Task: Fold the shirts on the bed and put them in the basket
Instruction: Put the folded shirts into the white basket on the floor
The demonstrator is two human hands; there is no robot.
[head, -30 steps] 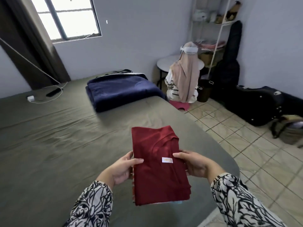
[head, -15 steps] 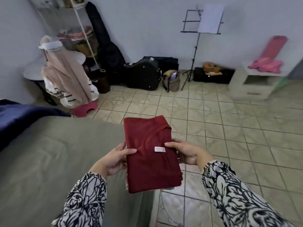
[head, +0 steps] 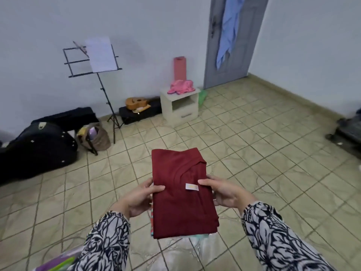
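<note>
A tiled floor [head: 254, 153] fills most of the view, with pale walls behind and a grey door [head: 234, 55] at the back right, a blue cloth [head: 227, 30] hanging on it. At the left wall lies a black case [head: 37, 147], with a brown bag [head: 95, 137] just beside it. A music stand [head: 93, 59] holding a sheet stands near the bag. A second, flat case [head: 138, 113] against the wall carries a small guitar [head: 136, 102]. Beside it is a white nightstand [head: 180, 106] with a pink cloth [head: 181, 86] on top and a pink roll [head: 180, 68] upright behind.

In the middle, held in the air above the floor, is a folded stack of shirts [head: 183, 194], dark red on top with a small white tag; edges of other colours peek out underneath. The left hand [head: 139, 198] grips the stack's left edge, thumb on top. The right hand [head: 224, 192] grips its right edge, thumb by the tag. Both sleeves are black-and-white patterned. The basket cannot be made out.
</note>
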